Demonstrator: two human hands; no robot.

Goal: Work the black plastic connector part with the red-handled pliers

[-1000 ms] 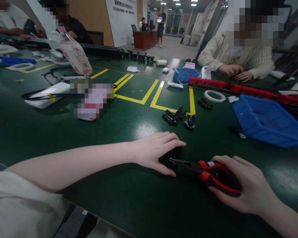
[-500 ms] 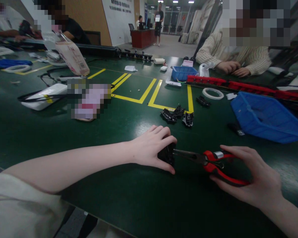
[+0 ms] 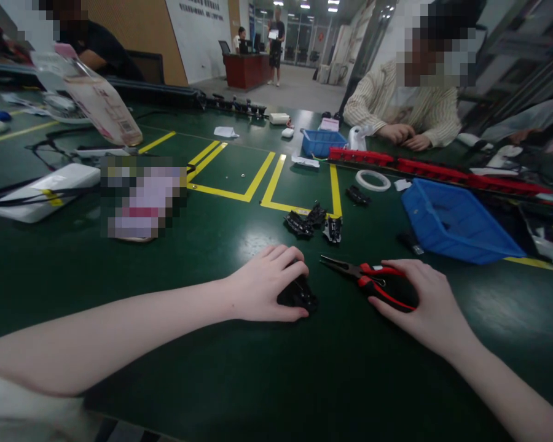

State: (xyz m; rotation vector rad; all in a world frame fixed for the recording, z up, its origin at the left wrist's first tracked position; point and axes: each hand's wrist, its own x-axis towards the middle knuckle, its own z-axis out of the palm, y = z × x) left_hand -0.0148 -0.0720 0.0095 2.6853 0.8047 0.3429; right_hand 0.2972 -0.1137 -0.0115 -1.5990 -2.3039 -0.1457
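Note:
My left hand [image 3: 270, 285] is closed over a black plastic part [image 3: 299, 293] on the green table, its fingers curled across the top and its thumb along the near side. Much of that part is hidden under the palm. In my right hand [image 3: 426, 294] are long-nose pliers [image 3: 366, 276] with red and black handles. Their slim jaws point left and stand a little apart at the tips, a short gap away from the black part. Several similar black pieces [image 3: 299, 223] lie beyond my left hand, near the yellow tape.
At right a blue bin [image 3: 461, 224] stands near a white tape roll [image 3: 373, 180] and a long red rail [image 3: 396, 164]. Leftward lie a phone [image 3: 150, 199], a white box-like device [image 3: 46, 190] and a tilted bottle [image 3: 104, 107]. A person in a striped sleeve [image 3: 368, 104] sits opposite.
The pliers' tips have come away from the black part and now sit to its right, angled upward. My left hand keeps its hold. The whole view has shifted slightly.

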